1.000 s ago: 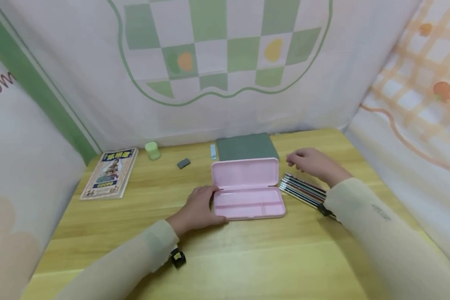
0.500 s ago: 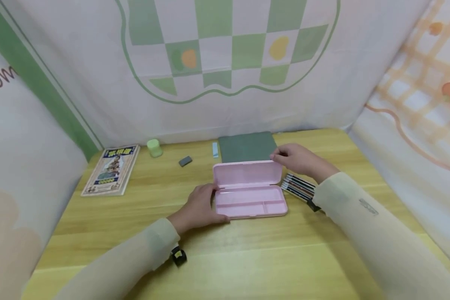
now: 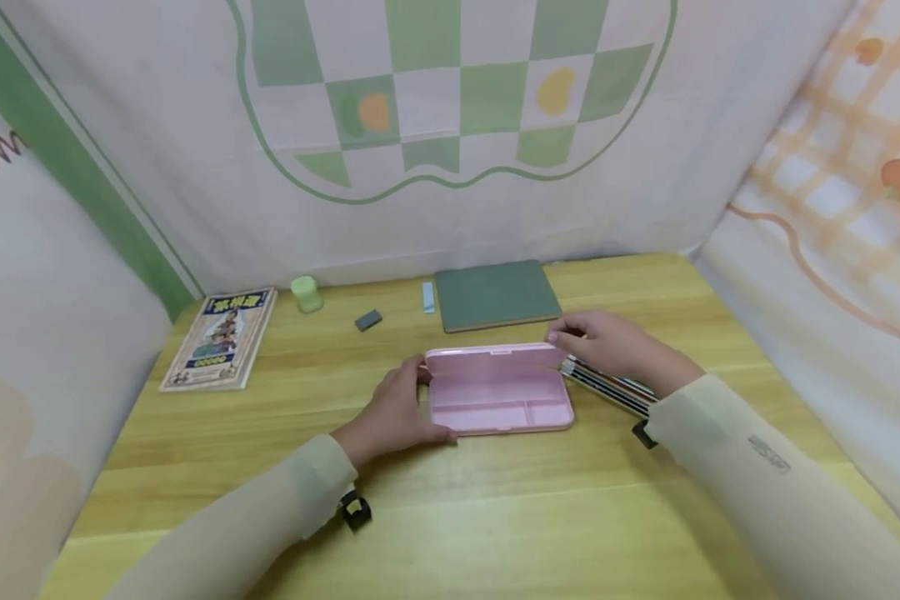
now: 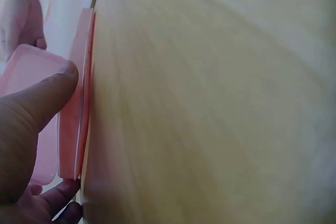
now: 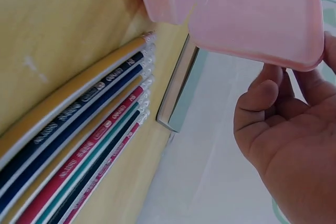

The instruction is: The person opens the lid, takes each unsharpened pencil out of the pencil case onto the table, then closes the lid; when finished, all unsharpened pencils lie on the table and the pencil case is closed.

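Observation:
A pink pencil case lies on the table with its lid half raised; its compartments hold nothing. My left hand grips the case's left end, thumb along the front side and fingers at the back. At the lid's upper right corner, my right hand pinches the edge. The right wrist view shows that lid from inside, with the right hand at its corner and the lower fingers curled. Several pencils lie side by side right of the case, partly under the right forearm.
Behind the case lies a dark green notebook. A light blue strip, a grey eraser and a small green container are farther left. A comic-style book rests at the table's left. Fabric walls border the table.
My right hand has come left from above the pencils, taken the lid's corner and tilted the lid forward and down. The left hand keeps its place on the case.

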### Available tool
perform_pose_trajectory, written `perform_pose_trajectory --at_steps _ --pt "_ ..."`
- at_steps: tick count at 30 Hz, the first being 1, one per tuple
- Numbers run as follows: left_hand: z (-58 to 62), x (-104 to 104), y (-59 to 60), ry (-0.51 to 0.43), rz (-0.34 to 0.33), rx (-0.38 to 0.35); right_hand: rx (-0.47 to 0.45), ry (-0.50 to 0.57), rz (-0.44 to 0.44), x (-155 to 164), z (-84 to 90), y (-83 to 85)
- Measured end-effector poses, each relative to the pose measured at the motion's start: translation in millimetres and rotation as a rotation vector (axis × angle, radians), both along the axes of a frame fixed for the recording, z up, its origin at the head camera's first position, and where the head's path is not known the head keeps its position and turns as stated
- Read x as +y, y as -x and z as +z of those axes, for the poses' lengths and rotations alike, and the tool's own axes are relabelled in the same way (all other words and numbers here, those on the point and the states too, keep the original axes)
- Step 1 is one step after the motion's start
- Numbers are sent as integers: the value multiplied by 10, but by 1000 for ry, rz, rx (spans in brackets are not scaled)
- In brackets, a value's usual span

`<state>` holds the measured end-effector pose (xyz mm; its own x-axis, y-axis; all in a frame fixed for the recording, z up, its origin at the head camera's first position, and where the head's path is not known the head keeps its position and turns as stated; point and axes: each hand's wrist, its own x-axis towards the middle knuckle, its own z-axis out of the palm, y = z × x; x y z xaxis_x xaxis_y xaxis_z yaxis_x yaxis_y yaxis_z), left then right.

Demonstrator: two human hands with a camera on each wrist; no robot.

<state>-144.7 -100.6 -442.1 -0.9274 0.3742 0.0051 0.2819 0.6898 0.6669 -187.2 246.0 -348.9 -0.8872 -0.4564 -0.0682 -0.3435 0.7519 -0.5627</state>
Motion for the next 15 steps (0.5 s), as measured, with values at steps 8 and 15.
perform_pose_trajectory --at_steps 8,15 --pt "15 -38 -1 54 -77 35 2 -10 138 42 -156 -147" --pt "19 -37 -1 97 -114 36 7 -76 202 -78 -308 -239"
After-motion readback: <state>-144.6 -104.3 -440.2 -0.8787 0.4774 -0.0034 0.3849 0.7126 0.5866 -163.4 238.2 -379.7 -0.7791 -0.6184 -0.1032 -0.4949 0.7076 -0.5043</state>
